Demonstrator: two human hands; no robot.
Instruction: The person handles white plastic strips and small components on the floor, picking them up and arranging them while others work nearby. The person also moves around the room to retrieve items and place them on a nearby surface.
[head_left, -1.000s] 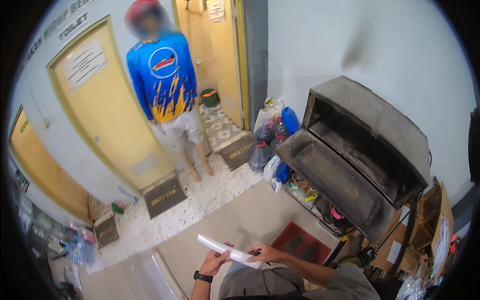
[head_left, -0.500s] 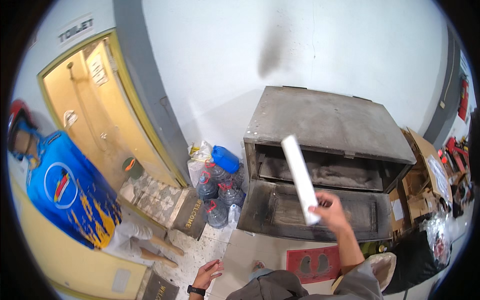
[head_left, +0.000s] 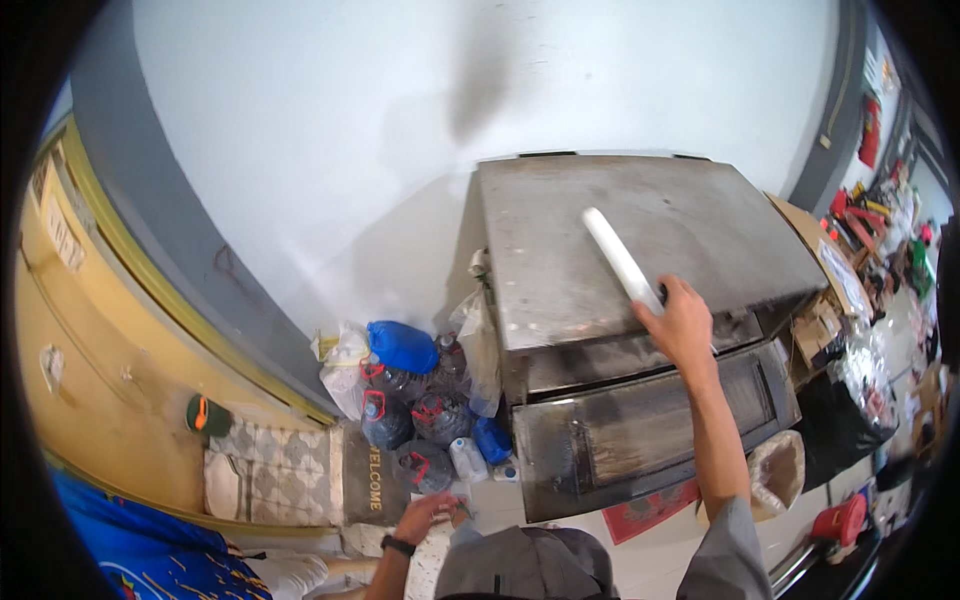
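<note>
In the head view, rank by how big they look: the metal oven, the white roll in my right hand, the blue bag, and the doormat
1. metal oven
2. doormat and blue bag, too close to rank
3. white roll, though the right hand holds it nearer the camera

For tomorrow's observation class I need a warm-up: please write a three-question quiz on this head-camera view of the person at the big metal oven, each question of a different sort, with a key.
1. True or false: the right hand holds a white roll over the flat top of the metal oven.
2. Multiple choice: what lies heaped left of the oven, against the wall? A) stacked chairs B) bags and water bottles C) a bicycle
3. Fill in: the left hand wears a dark ____ at the wrist.

Key: 1 true; 2 B; 3 wristband (possibly a watch).
</note>
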